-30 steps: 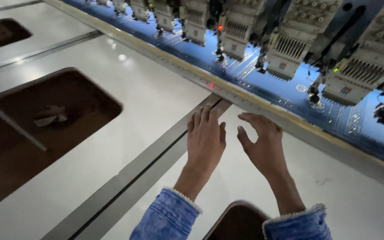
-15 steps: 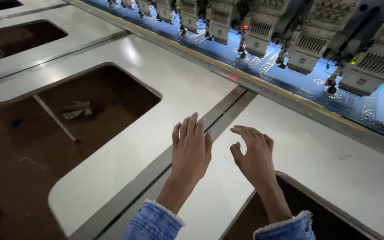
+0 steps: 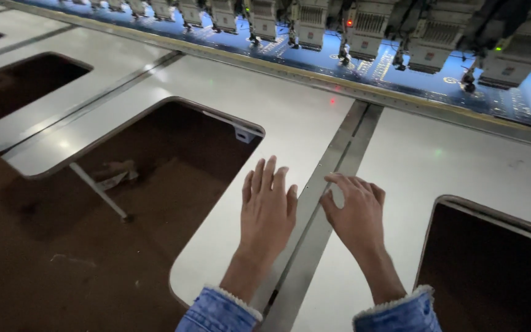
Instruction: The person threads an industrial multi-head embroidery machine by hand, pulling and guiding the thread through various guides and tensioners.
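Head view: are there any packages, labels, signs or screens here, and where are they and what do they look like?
No packages, signs or screens show.
Label: small red and white patch on the front of one embroidery head, top right; too small to make out.
Indicator lights: a red dot and a green dot on the heads along the top edge.
Blue fabric under the heads bears pale stitched patterns, not labels.

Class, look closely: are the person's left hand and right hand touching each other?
Apart. The head view shows the left hand and the right hand separated by the grey metal rail visible between them.
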